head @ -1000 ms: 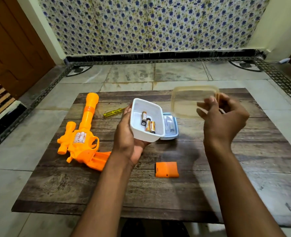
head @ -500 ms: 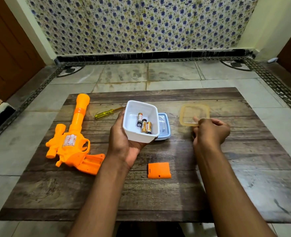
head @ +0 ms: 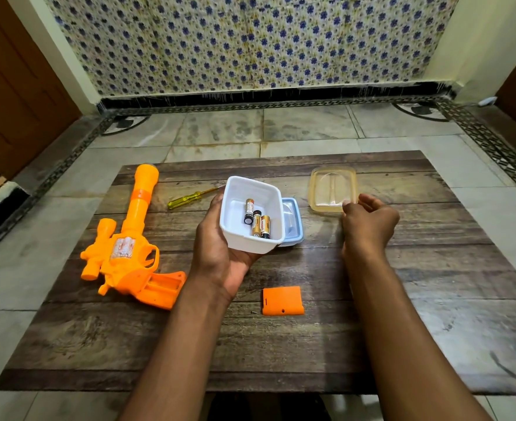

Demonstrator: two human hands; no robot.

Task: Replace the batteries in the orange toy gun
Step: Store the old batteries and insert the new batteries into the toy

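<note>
I am over a low table (head: 281,344) with a dark wood-plank top, set on a pale stone floor (head: 220,132) with a black patterned border. A brown door (head: 14,86) stands far left, and the back wall (head: 250,41) is covered in small blue flowers.

The orange toy gun (head: 129,241) lies on the left of the table, barrel pointing away from me, its grip open towards my left hand and a silvery sticker on its side that I cannot read. Beyond it a yellow screwdriver (head: 190,198) lies flat.

My left hand (head: 220,256) cups a white tub (head: 250,215) from below, fingers wrapped round its near wall, lifted and tilted. Three batteries (head: 256,218) lie loose inside, gold and black; their lettering is too small to read. Just behind the tub a blue box (head: 293,221) sits on the table. The orange battery cover (head: 282,300) lies nearer me, between my forearms, with a tiny screw (head: 253,312) beside it.

My right hand (head: 369,223) is well apart from the gun, fingers curled, their tips at the near edge of a clear lid (head: 332,189) lying flat on the table. Whether I pinch it or only touch it, I cannot tell.
</note>
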